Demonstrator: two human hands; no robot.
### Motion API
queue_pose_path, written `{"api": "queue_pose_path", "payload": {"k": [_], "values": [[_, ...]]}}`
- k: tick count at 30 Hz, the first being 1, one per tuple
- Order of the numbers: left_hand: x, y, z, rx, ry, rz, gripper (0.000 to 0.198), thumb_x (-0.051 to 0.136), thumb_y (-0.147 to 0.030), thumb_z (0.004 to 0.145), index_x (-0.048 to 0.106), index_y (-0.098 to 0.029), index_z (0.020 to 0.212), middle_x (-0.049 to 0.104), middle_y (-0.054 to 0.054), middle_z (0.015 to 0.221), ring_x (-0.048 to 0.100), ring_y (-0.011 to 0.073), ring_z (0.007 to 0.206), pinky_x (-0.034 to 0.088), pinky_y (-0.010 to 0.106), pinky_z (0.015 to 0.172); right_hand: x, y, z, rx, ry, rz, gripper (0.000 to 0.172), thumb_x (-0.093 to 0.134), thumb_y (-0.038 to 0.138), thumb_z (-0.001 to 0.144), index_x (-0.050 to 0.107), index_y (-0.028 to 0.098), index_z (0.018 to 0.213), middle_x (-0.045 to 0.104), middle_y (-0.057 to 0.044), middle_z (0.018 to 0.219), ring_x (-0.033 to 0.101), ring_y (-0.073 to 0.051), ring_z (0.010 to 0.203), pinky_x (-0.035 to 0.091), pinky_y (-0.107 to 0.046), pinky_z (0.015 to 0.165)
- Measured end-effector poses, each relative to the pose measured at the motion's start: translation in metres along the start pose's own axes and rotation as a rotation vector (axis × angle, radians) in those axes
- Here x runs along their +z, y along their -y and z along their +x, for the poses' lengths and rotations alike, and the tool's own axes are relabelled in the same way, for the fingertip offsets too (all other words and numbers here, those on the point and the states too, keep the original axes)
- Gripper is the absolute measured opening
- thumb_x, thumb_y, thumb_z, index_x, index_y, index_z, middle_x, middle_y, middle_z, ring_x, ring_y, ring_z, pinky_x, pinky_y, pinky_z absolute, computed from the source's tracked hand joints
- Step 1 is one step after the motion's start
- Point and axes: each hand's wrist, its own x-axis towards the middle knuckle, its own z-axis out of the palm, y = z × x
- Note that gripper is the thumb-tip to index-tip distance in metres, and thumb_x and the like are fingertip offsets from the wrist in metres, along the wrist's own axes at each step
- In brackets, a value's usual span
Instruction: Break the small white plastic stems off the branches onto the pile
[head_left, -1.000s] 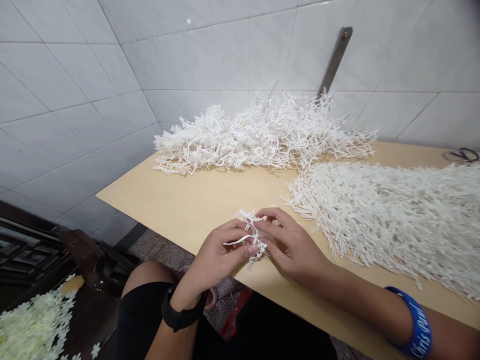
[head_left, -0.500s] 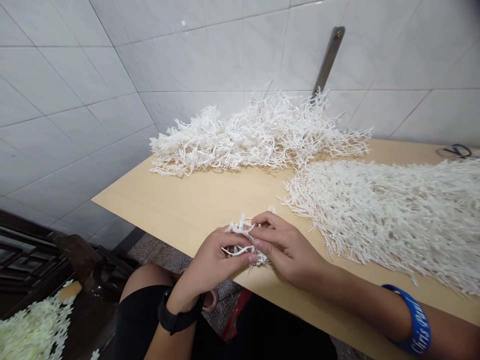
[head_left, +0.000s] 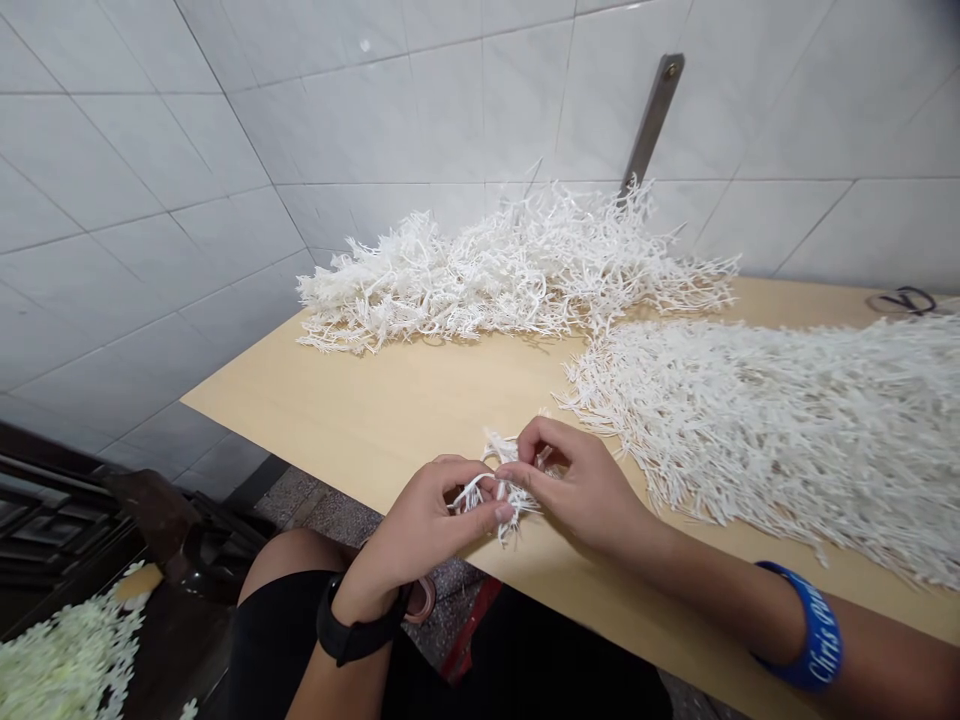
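Observation:
A small tangled sprig of white plastic branches [head_left: 501, 491] is held over the pale wooden tabletop [head_left: 390, 410]. My left hand [head_left: 431, 525] pinches it from the near side, and my right hand [head_left: 574, 490] grips it from the right with thumb and fingers. Both hands hide part of the sprig. A large spread of white branching strands [head_left: 772, 430] lies just beyond my right fingers. Behind it sits a looser heap of similar white branches [head_left: 510, 280].
Tiled white walls [head_left: 187, 170] meet the table's far and left sides, with a metal strip [head_left: 652, 125] fixed on the wall. Black scissors [head_left: 906, 301] lie far right. A pale green flower heap [head_left: 67, 655] and dark furniture [head_left: 150, 520] sit low left.
My right hand has shifted slightly left and its fingers now pinch higher on the sprig. The sprig has turned a little between my hands, and the view has drifted slightly.

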Motion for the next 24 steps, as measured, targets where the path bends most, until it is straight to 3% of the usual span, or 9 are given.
{"api": "queue_pose_path", "payload": {"k": [5, 10, 14, 18, 21, 24], "values": [[0.001, 0.003, -0.001, -0.031, -0.069, -0.148, 0.021, 0.060, -0.035, 0.088, 0.057, -0.016, 0.079, 0.048, -0.004, 0.069, 0.043, 0.0107, 0.065, 0.035, 0.020, 0.060, -0.007, -0.003, 0.002, -0.255, 0.201, 0.101, 0.018, 0.051, 0.026, 0.095, 0.067, 0.020, 0.089, 0.062, -0.004, 0.086, 0.059, -0.017, 0.081, 0.044, -0.029, 0.075], [0.002, 0.006, -0.002, 0.033, -0.092, -0.099, 0.024, 0.053, -0.037, 0.094, 0.052, -0.017, 0.079, 0.047, -0.003, 0.072, 0.043, 0.0114, 0.068, 0.036, 0.021, 0.064, -0.007, -0.008, 0.001, -0.264, 0.275, -0.042, 0.012, 0.064, 0.032, 0.090, 0.065, 0.020, 0.088, 0.057, -0.002, 0.083, 0.056, -0.015, 0.077, 0.043, -0.027, 0.071], [0.003, 0.006, -0.003, 0.131, -0.017, 0.040, 0.028, 0.046, -0.038, 0.096, 0.053, -0.018, 0.078, 0.052, -0.001, 0.074, 0.048, 0.0142, 0.072, 0.040, 0.024, 0.070, -0.004, -0.013, 0.001, -0.262, 0.262, -0.075, 0.032, 0.051, 0.036, 0.097, 0.062, 0.019, 0.071, 0.052, -0.001, 0.072, 0.054, -0.015, 0.071, 0.041, -0.027, 0.066], [0.002, 0.003, -0.002, 0.178, 0.035, 0.119, 0.028, 0.048, -0.035, 0.095, 0.056, -0.018, 0.075, 0.055, 0.001, 0.073, 0.050, 0.0159, 0.073, 0.041, 0.026, 0.074, -0.005, -0.014, 0.002, -0.225, 0.278, -0.046, 0.039, 0.055, 0.042, 0.094, 0.058, 0.019, 0.063, 0.051, 0.000, 0.065, 0.052, -0.015, 0.066, 0.039, -0.027, 0.062], [-0.001, 0.002, -0.001, 0.166, 0.072, 0.081, 0.027, 0.053, -0.030, 0.092, 0.054, -0.017, 0.068, 0.052, -0.001, 0.068, 0.048, 0.0135, 0.068, 0.039, 0.024, 0.072, -0.006, -0.014, 0.002, -0.206, 0.294, -0.007, 0.038, 0.057, 0.044, 0.093, 0.061, 0.019, 0.065, 0.053, 0.000, 0.065, 0.052, -0.015, 0.067, 0.038, -0.027, 0.063], [-0.001, 0.006, -0.002, 0.107, -0.011, -0.083, 0.029, 0.056, -0.030, 0.089, 0.052, -0.016, 0.064, 0.047, -0.002, 0.064, 0.044, 0.0120, 0.064, 0.037, 0.023, 0.064, -0.005, -0.012, 0.003, -0.225, 0.297, 0.059, 0.033, 0.058, 0.040, 0.093, 0.062, 0.018, 0.069, 0.054, -0.001, 0.069, 0.052, -0.015, 0.069, 0.039, -0.026, 0.064]]}}
